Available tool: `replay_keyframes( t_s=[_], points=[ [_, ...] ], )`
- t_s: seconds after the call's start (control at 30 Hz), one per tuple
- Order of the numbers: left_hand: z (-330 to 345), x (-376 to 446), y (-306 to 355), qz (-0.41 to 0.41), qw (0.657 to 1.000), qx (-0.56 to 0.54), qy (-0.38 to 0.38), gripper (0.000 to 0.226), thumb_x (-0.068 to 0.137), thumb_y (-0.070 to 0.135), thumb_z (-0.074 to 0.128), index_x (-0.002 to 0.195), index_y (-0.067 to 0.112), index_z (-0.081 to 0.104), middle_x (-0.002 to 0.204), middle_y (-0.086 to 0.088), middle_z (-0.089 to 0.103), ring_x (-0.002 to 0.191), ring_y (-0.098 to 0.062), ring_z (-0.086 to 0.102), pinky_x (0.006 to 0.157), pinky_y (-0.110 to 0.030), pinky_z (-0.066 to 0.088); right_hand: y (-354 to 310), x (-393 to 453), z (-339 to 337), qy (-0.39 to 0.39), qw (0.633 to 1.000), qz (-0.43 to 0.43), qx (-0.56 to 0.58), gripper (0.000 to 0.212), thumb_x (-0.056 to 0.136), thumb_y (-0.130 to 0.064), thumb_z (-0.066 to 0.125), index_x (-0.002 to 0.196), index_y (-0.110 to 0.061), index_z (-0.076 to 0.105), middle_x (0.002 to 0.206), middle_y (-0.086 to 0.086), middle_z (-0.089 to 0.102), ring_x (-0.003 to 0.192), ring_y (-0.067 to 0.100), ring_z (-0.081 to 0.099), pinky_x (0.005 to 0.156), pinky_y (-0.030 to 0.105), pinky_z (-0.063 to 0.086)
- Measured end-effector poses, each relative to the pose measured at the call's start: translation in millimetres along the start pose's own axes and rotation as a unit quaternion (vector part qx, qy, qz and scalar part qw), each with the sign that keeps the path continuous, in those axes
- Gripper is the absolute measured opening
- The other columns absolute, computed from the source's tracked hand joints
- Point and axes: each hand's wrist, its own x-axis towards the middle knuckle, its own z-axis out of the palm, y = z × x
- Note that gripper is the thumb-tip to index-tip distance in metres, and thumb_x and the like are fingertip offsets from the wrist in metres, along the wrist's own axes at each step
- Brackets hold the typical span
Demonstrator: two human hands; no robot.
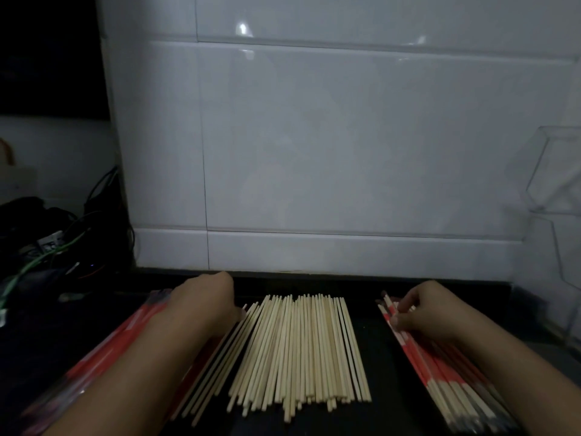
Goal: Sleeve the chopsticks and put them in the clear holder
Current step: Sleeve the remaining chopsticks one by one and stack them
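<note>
Now, with your right hand (pixel 421 313) pinching one sleeved pair (pixel 393 316) right of the bare chopsticks (pixel 298 347), lift it cleanly toward the clear holder (pixel 553 171) at far right. Your left hand (pixel 204 297) rests left of them on the red sleeves (pixel 125 335); its grip is hidden.

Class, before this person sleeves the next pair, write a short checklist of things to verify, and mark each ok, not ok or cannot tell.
1. Bare chopsticks within reach, centre of the counter: ok.
2. Red sleeves at hand under the left forearm: ok.
3. Left hand free of load: cannot tell, fingers hidden.
4. Right hand pinching a sleeved pair: ok.
5. Clear holder reachable at the right wall: ok.
6. Holder's contents: cannot tell.
</note>
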Motion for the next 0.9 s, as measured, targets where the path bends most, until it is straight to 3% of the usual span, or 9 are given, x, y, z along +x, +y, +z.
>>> replay_keyframes(
  t_s=[0.13, 0.23, 0.33, 0.4, 0.5, 0.6, 0.67, 0.77, 0.9],
  points=[
    [1.7, 0.9, -1.3, -0.003, 1.0, 0.023, 0.011, 0.027, 0.09, 0.044, 0.064, 0.097, 0.018, 0.058, 0.082, 0.003, 0.051, 0.089, -0.02, 0.06, 0.078, -0.029, 0.05, 0.0, 0.7, 2.4, 0.016, 0.999, 0.0, -0.05, 0.023, 0.075, -0.029, 0.084, 0.086, -0.019, 0.067, 0.092, 0.0, 0.062, 0.086, 0.015, 0.061, 0.076, 0.026, 0.048],
    [3.3, 1.7, -3.7, -0.003, 0.999, 0.033, 0.015, 0.024, 0.094, 0.039, 0.061, 0.101, 0.016, 0.06, 0.077, 0.004, 0.047, 0.081, -0.018, 0.054, 0.072, -0.026, 0.044, -2.5, -0.1, 0.6, 0.095, 0.993, -0.056, -0.038, 0.015, 0.08, -0.029, 0.079, 0.078, -0.022, 0.066, 0.077, -0.007, 0.062, 0.073, 0.008, 0.059, 0.063, 0.025, 0.044],
    [6.9, 3.1, -4.8, -0.003, 0.999, 0.039, 0.011, 0.025, 0.098, 0.04, 0.055, 0.104, 0.015, 0.058, 0.098, -0.003, 0.063, 0.094, -0.022, 0.062, 0.076, -0.027, 0.044, -15.5, -10.0, 3.6, 0.148, 0.98, -0.13, 0.007, 0.013, 0.084, -0.029, 0.074, 0.074, -0.024, 0.067, 0.064, -0.008, 0.062, 0.063, 0.003, 0.057, 0.055, 0.021, 0.038],
    [9.7, 4.9, -5.2, -0.005, 0.999, 0.045, 0.008, 0.028, 0.099, 0.042, 0.052, 0.103, 0.015, 0.056, 0.111, -0.007, 0.066, 0.102, -0.024, 0.063, 0.08, -0.028, 0.045, -27.5, -20.5, 10.6, 0.098, 0.982, -0.162, 0.012, 0.01, 0.086, -0.033, 0.072, 0.081, -0.025, 0.069, 0.068, -0.008, 0.065, 0.064, 0.001, 0.06, 0.061, 0.022, 0.046],
    [12.3, 8.0, -5.8, -0.011, 0.999, 0.045, 0.009, 0.032, 0.098, 0.044, 0.053, 0.106, 0.014, 0.06, 0.111, -0.007, 0.068, 0.102, -0.024, 0.064, 0.08, -0.028, 0.045, -38.0, -34.4, 24.7, -0.002, 0.981, -0.177, -0.078, 0.02, 0.088, -0.044, 0.065, 0.104, -0.033, 0.063, 0.085, -0.012, 0.064, 0.079, 0.001, 0.061, 0.073, 0.02, 0.05],
    [13.1, 8.1, -6.4, -0.012, 0.999, 0.047, 0.019, 0.034, 0.098, 0.043, 0.054, 0.11, 0.013, 0.061, 0.11, -0.007, 0.068, 0.101, -0.023, 0.064, 0.078, -0.027, 0.045, -40.8, -40.2, 31.7, -0.033, 0.971, -0.197, -0.129, 0.033, 0.089, -0.044, 0.061, 0.119, -0.03, 0.059, 0.081, -0.016, 0.057, 0.073, -0.003, 0.052, 0.063, 0.01, 0.041],
    [13.7, 7.8, -6.2, -0.006, 0.998, 0.051, 0.03, 0.035, 0.097, 0.046, 0.055, 0.108, 0.013, 0.061, 0.11, -0.007, 0.068, 0.102, -0.024, 0.064, 0.078, -0.027, 0.044, -42.6, -41.9, 33.2, -0.044, 0.97, -0.199, -0.131, 0.03, 0.091, -0.04, 0.059, 0.119, -0.028, 0.06, 0.076, -0.017, 0.053, 0.067, -0.005, 0.049, 0.054, 0.007, 0.033],
    [13.7, 8.1, -4.8, 0.0, 0.998, 0.047, 0.032, 0.037, 0.095, 0.051, 0.055, 0.102, 0.015, 0.06, 0.104, -0.005, 0.068, 0.101, -0.023, 0.065, 0.076, -0.027, 0.042, -45.4, -43.5, 32.1, -0.056, 0.971, -0.189, -0.137, 0.025, 0.091, -0.034, 0.056, 0.112, -0.023, 0.064, 0.073, -0.015, 0.055, 0.064, -0.002, 0.05, 0.051, 0.01, 0.036],
    [16.7, 9.6, -4.7, -0.009, 0.999, 0.025, 0.037, 0.037, 0.094, 0.052, 0.056, 0.083, 0.018, 0.048, 0.077, 0.004, 0.05, 0.078, -0.017, 0.053, 0.069, -0.025, 0.04, -46.8, -43.9, 30.5, -0.076, 0.974, -0.152, -0.151, 0.011, 0.089, -0.025, 0.058, 0.09, -0.018, 0.067, 0.068, -0.01, 0.057, 0.058, 0.001, 0.051, 0.046, 0.01, 0.036]
  ],
)
